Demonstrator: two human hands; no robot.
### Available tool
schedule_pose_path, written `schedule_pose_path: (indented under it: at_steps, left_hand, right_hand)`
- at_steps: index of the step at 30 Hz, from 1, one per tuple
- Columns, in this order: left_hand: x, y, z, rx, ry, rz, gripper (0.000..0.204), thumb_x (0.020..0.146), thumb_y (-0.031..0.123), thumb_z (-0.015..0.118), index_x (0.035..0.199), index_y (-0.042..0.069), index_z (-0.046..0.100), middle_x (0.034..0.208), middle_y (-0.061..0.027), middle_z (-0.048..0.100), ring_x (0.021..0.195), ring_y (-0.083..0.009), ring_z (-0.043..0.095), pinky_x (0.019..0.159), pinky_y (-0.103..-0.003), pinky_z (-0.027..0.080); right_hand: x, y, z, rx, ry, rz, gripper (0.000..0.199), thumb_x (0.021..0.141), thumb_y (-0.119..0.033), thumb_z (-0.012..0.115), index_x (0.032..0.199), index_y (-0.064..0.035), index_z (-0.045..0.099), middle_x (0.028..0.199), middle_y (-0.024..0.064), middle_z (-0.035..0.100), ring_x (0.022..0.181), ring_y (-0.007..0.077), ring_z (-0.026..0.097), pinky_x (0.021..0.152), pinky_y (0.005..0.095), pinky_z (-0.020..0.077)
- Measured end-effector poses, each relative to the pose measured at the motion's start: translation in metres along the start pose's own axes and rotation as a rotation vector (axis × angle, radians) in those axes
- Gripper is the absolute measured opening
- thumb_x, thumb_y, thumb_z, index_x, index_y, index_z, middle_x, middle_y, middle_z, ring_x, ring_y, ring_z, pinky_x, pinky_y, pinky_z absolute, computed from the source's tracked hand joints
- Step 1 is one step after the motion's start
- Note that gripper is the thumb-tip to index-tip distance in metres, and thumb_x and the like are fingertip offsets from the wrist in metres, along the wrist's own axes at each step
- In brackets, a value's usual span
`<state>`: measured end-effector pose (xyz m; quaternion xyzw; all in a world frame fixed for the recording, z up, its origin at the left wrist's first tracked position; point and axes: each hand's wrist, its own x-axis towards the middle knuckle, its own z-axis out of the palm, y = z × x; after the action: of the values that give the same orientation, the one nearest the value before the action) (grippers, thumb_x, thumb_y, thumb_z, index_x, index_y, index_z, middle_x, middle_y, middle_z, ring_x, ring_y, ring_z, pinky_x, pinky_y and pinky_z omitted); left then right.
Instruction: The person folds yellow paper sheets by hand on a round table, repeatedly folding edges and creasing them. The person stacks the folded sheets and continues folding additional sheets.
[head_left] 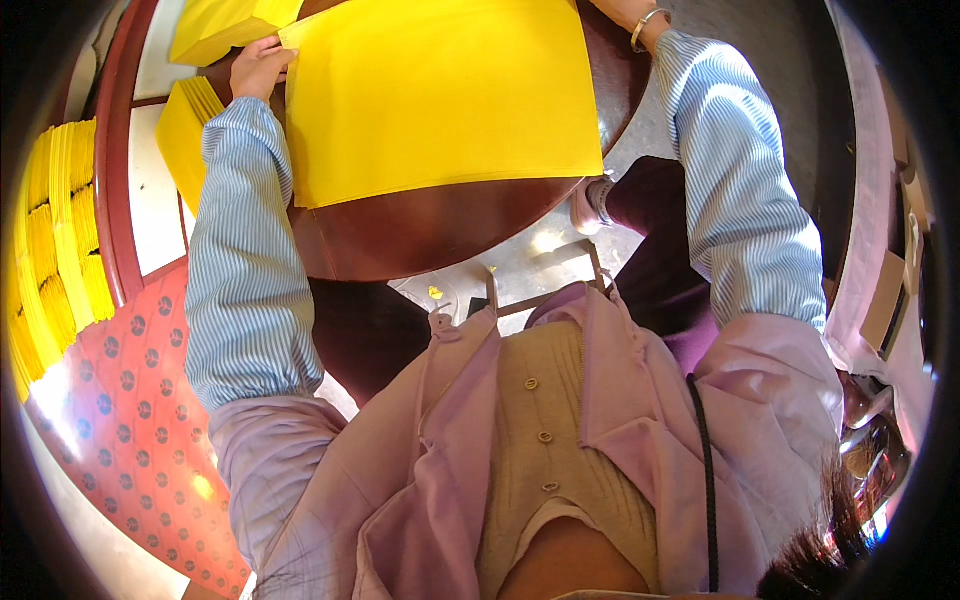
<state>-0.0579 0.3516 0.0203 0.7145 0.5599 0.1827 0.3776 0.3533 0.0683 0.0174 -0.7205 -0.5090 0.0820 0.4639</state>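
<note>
Head view: yellow sheet [445, 100] on a round table [430, 232]

So the sheet's laid flat on the brown tabletop. Its upper left edge is touched by the left hand [262, 68]; pinched or just pressed, can't tell. The right hand [624, 11] is cut off up top, grip not shown. A yellow stack [183, 138] is seen by the left sleeve [240, 250].

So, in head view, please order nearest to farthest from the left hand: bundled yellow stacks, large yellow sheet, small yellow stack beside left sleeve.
1. Large yellow sheet: right, touching left hand.
2. Small yellow stack: lower left of hand.
3. Bundled yellow stacks: far left.
</note>
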Motion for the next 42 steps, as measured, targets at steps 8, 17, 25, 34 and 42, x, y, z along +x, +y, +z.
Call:
schedule_pose_path:
  at_steps: [8, 17, 25, 34, 42]
  left_hand:
    - [0.002, 0.0, 0.0, 0.004, -0.015, -0.028, 0.061, 0.088, 0.015, 0.083, 0.142, -0.002, 0.061, 0.135, -0.0156, 0.07, 0.111, -0.0235, 0.072, 0.091, -0.035, 0.06]
    - [0.003, -0.003, -0.001, 0.005, -0.039, -0.026, 0.064, 0.088, 0.016, 0.083, 0.144, -0.002, 0.059, 0.136, -0.0165, 0.069, 0.111, -0.0226, 0.071, 0.091, -0.034, 0.059]
    - [-0.002, 0.003, -0.002, -0.023, -0.057, -0.041, 0.064, 0.088, 0.016, 0.085, 0.143, -0.002, 0.059, 0.134, -0.014, 0.07, 0.107, -0.0208, 0.072, 0.088, -0.033, 0.059]
    - [-0.122, 0.057, 0.026, -0.011, 0.209, 0.388, 0.035, 0.091, 0.023, 0.081, 0.121, 0.005, 0.076, 0.115, -0.0109, 0.07, 0.107, -0.022, 0.064, 0.094, -0.037, 0.053]
    - [-0.296, 0.098, 0.154, 0.523, -0.189, 0.739, 0.082, 0.09, 0.039, 0.08, 0.161, 0.019, 0.045, 0.169, -0.0196, 0.035, 0.161, -0.0409, 0.024, 0.125, -0.065, 0.022]
  right_hand:
    - [0.004, 0.001, 0.001, -0.028, -0.001, 0.024, 0.032, 0.081, -0.012, 0.08, 0.112, -0.0048, 0.073, 0.085, 0.0108, 0.077, 0.076, 0.0228, 0.075, 0.074, 0.0358, 0.0597]
    - [0.007, 0.006, 0.002, -0.012, -0.004, 0.015, 0.031, 0.08, -0.014, 0.081, 0.109, -0.0053, 0.074, 0.086, 0.0107, 0.078, 0.078, 0.0245, 0.076, 0.075, 0.0365, 0.06]
    - [0.009, 0.008, 0.003, -0.096, 0.004, -0.002, 0.03, 0.08, -0.016, 0.081, 0.108, -0.0067, 0.074, 0.087, 0.0109, 0.077, 0.083, 0.028, 0.076, 0.077, 0.0394, 0.0591]
    - [0.007, 0.013, 0.001, 0.138, 0.007, 0.04, 0.032, 0.085, -0.016, 0.083, 0.112, -0.0029, 0.073, 0.088, 0.0085, 0.077, 0.08, 0.0201, 0.074, 0.075, 0.0333, 0.0581]
    - [0.014, 0.022, 0.002, 0.456, 0.138, 0.116, 0.022, 0.095, -0.009, 0.078, 0.115, -0.0017, 0.072, 0.1, 0.0065, 0.076, 0.095, 0.015, 0.07, 0.085, 0.028, 0.056]
